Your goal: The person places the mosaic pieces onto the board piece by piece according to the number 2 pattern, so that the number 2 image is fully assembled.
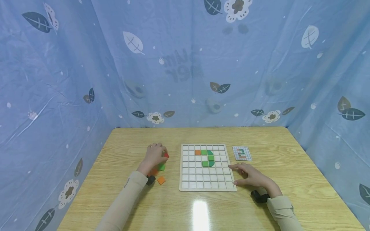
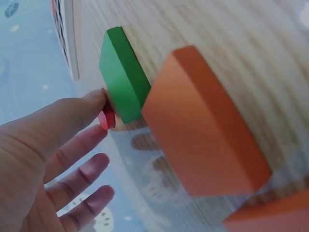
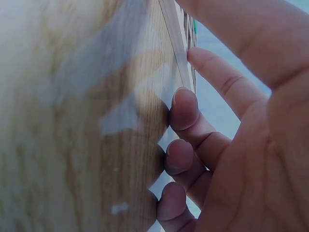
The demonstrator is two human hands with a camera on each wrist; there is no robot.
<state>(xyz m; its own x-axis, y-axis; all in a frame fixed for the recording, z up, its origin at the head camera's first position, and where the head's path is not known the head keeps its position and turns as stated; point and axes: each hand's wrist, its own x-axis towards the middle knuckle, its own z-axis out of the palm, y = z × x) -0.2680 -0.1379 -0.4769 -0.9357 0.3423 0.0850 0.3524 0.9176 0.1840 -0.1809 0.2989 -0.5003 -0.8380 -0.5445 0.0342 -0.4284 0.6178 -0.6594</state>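
Observation:
My left hand [image 1: 154, 155] pinches a small red piece [image 2: 108, 119] between thumb and index finger, low over the table left of the board. Most of the red piece is hidden by the fingers. Near that hand lie a green tile [image 2: 123, 77] and orange tiles [image 2: 203, 130]. A white gridded board [image 1: 185, 178] bears an orange square [image 1: 198, 152], bright green squares [image 1: 211, 158] and dark green curved pieces [image 1: 212, 164] in a hook shape. At the board's right edge, my right hand [image 1: 252, 175] touches it with index finger and thumb; its other fingers are bent and hold nothing.
A small pattern card [image 1: 242, 153] with a printed coloured figure on a grid lies right of the board. One loose orange tile [image 1: 161, 180] sits between the left wrist and the board. A blue patterned curtain [image 1: 185, 64] surrounds the wooden table [image 1: 219, 211].

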